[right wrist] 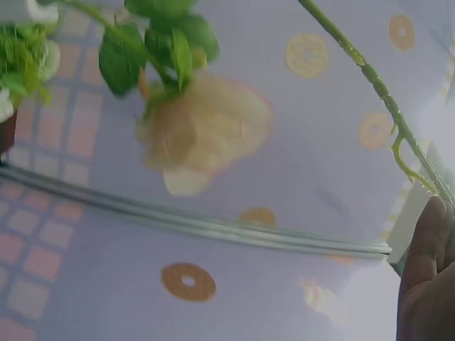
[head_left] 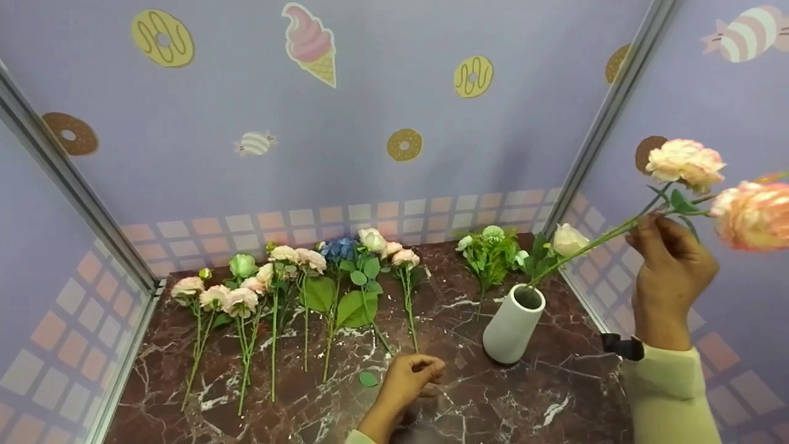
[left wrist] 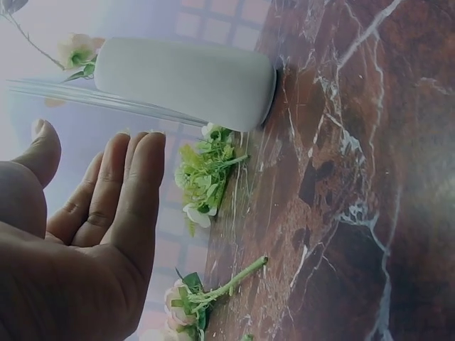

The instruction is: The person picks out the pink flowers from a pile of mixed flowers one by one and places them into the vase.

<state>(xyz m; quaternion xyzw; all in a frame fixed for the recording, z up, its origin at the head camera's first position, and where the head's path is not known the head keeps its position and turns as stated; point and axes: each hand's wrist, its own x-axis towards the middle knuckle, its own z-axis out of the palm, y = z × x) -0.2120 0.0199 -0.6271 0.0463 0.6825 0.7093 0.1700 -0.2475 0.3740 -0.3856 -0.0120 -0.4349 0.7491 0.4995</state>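
My right hand (head_left: 673,277) is raised at the right and pinches the green stem (head_left: 607,237) of an artificial flower with pink-and-cream blooms (head_left: 685,163). The stem slants down to the left, its lower end overlapping the mouth of a white vase (head_left: 510,333) in the head view. A cream rose (head_left: 570,240) with dark leaves leans out over the vase's right side; it looms large as a blurred rose (right wrist: 206,128) in the right wrist view. Left of the vase, my left hand (head_left: 408,381) is low over the table, fingers loosely bent and holding nothing.
Several pink flowers (head_left: 240,301), a blue flower (head_left: 339,250) and a white rose (head_left: 372,240) lie in a row on the dark marbled table (head_left: 468,407). Green sprigs (head_left: 491,259) lie behind the vase. One loose leaf (head_left: 368,378) is near my left hand. Patterned walls (head_left: 370,179) enclose the table.
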